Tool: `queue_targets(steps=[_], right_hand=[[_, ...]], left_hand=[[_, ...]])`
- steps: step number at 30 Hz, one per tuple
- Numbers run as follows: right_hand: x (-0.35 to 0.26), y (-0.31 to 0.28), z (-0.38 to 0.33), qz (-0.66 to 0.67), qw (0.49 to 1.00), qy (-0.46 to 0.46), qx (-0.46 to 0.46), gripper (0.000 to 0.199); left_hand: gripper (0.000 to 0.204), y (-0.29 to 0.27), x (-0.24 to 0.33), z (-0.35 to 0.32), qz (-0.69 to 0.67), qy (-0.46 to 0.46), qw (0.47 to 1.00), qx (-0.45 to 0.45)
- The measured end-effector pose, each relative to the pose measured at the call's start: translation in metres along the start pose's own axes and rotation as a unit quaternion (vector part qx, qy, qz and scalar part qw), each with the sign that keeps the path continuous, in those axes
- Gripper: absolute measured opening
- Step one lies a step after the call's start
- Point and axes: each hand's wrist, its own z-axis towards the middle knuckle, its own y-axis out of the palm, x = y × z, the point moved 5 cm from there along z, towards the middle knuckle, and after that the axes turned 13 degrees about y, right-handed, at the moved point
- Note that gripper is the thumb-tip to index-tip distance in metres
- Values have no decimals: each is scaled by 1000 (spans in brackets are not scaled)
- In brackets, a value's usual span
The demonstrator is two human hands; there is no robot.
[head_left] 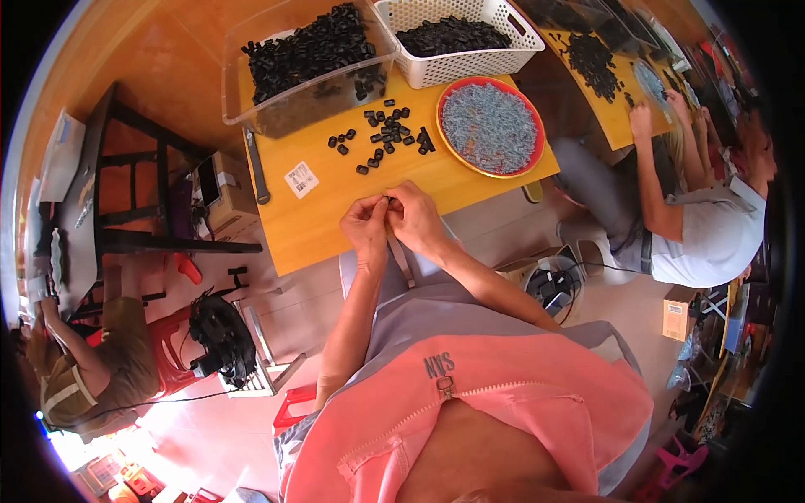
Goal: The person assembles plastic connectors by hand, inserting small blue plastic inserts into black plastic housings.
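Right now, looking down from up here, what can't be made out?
All in the head view:
Dark piece: mostly covered by the fingers.
Grey bits: too small to tell singly.
Basket floor: buried under black parts.
Person at left: partly cut off by the rim.

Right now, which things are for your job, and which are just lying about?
Likely for the job:
loose black pieces
clear bin
white basket
red bowl of grey-blue bits
left hand, right hand, pinching something tiny

Likely just lying about:
white label
cardboard box at left
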Motion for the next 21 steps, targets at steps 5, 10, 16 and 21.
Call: queue_targets(steps=[5,10,16,21], right_hand=[[-8,-5,-1,-85,993,-75,39,24],[-23,-12,-1,-105,982,-139,79,28],[-19,-10,2,-134,981,-130,50,28],[-13,-13,6,-134,982,-120,62,28]], left_hand=[[5,6,10,-3,22,-20,999,19],[7,14,17,-1,12,-8,999,33],[7,19,13,-1,18,-1,999,40],[13,19,10,-2,37,-19,999,15]])
